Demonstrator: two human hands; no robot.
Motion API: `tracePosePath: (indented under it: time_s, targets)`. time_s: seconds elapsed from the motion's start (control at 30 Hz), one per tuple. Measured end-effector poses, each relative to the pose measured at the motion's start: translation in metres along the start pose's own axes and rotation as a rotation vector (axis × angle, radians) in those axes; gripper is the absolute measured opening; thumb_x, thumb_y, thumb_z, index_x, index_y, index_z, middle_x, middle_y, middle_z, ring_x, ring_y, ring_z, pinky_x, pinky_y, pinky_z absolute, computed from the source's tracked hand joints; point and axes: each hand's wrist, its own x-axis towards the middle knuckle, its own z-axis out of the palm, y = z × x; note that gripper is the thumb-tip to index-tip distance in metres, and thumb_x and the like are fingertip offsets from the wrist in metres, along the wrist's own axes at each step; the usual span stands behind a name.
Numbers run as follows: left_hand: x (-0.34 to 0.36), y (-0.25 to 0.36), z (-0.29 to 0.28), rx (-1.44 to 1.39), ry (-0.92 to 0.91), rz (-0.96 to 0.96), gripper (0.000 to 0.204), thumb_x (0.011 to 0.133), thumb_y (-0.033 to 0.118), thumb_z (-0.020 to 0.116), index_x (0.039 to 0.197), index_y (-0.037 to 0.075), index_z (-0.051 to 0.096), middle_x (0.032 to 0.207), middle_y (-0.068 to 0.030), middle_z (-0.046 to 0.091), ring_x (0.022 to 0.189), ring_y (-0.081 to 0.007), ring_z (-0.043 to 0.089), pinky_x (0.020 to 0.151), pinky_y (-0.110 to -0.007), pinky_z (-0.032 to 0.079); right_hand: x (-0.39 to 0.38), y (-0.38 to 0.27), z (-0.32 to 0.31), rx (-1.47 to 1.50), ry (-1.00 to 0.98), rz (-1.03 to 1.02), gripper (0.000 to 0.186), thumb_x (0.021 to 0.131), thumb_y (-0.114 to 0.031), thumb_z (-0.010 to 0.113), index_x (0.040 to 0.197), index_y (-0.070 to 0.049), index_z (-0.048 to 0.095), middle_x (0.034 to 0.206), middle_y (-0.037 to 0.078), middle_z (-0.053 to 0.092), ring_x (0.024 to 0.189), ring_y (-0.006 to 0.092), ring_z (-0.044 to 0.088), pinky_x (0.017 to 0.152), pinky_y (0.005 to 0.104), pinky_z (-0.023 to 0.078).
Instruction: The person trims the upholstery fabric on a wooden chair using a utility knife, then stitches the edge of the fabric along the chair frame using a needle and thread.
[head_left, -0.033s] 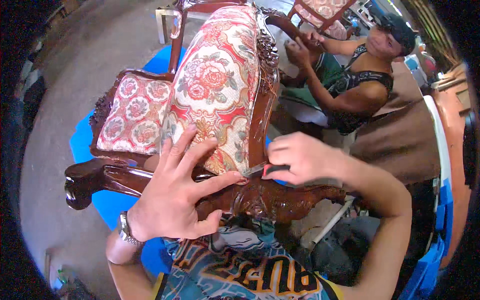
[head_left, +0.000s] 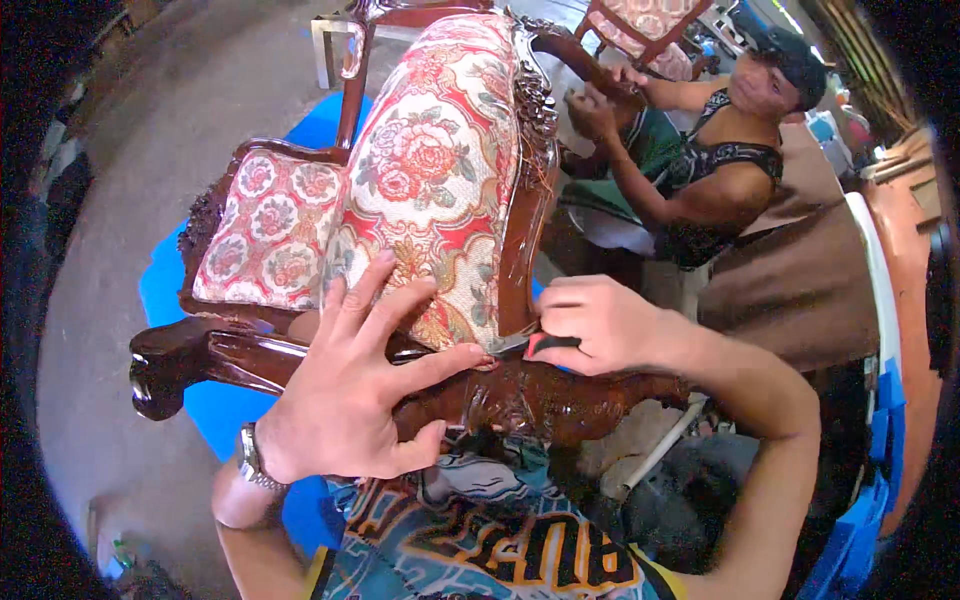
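My left hand (head_left: pixel 360 370) lies open, fingers spread, across the floral upholstery (head_left: pixel 420 160) and dark carved wood frame (head_left: pixel 490 390) of a chair. One fingertip presses beside the fabric's lower corner. In my right hand (head_left: pixel 610 325) is a knife (head_left: pixel 540 345) with a red and black handle. Its thin blade lies low and nearly flat along the fabric's bottom edge, close to that fingertip. Whether the blade cuts or tucks the fabric cannot be made out. My curled fingers hide part of the handle.
A co-worker (head_left: pixel 720 170) sits at the right behind the chair back, both hands near its wooden rail. The chair's padded seat (head_left: pixel 265 230) and scrolled arm (head_left: pixel 165 370) lie to the left. Blue sheeting (head_left: pixel 170 280) shows beneath. Another floral chair (head_left: pixel 640 25) stands farther back.
My right hand has lowered and tipped the knife, so the blade lies flatter against the fabric's edge. My left hand stays put. The co-worker's hands have shifted slightly.
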Motion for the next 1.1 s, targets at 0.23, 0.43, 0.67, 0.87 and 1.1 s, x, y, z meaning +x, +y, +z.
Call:
tracePosePath:
  time_s: [0.23,0.43,0.67,0.87,1.1]
  targets:
    - [0.000,0.000,-0.002,0.056,-0.013,-0.009,0.060,0.062,0.035,0.074,0.121,0.028,0.068,0.143,-0.0198,0.040,0.138,-0.0510,0.025,0.108,-0.064,0.029,-0.006,-0.024,-0.003,-0.340,0.014,0.138,0.025,0.077,-0.030,0.075,0.080,-0.010,0.059,0.095,0.005,0.060,0.084,0.0254,0.061,0.072,0.0372,0.050]
    - [-0.001,0.000,-0.003,0.045,-0.014,-0.022,0.060,0.063,0.036,0.074,0.122,0.030,0.067,0.143,-0.0193,0.039,0.138,-0.0508,0.025,0.106,-0.066,0.029,0.007,-0.040,-0.011,-0.270,-0.259,0.309,0.030,0.086,-0.037,0.067,0.086,-0.008,0.062,0.088,0.012,0.063,0.078,0.0317,0.064,0.068,0.0429,0.053]
    - [0.000,0.001,-0.006,0.070,-0.036,-0.024,0.060,0.063,0.036,0.074,0.123,0.030,0.067,0.143,-0.0198,0.039,0.139,-0.0506,0.024,0.106,-0.067,0.028,0.036,0.018,-0.028,0.558,-0.762,0.485,0.048,0.094,-0.047,0.059,0.083,-0.001,0.065,0.070,0.016,0.065,0.063,0.0306,0.065,0.058,0.0396,0.050]
    - [0.000,0.000,-0.006,0.080,-0.047,-0.025,0.060,0.063,0.035,0.074,0.123,0.030,0.067,0.142,-0.0200,0.040,0.139,-0.0510,0.024,0.106,-0.067,0.028,0.014,-0.025,-0.029,0.043,-0.493,0.425,0.026,0.092,-0.032,0.061,0.098,-0.006,0.062,0.096,0.015,0.062,0.090,0.0357,0.063,0.078,0.0436,0.052]
    - [0.005,0.000,-0.007,0.036,-0.060,-0.008,0.060,0.063,0.033,0.074,0.122,0.029,0.066,0.139,-0.0204,0.040,0.138,-0.0508,0.024,0.103,-0.071,0.027,-0.012,-0.049,-0.022,-0.237,-0.228,0.428,0.023,0.084,-0.024,0.069,0.098,-0.007,0.061,0.125,0.015,0.058,0.109,0.0343,0.059,0.090,0.0443,0.049]
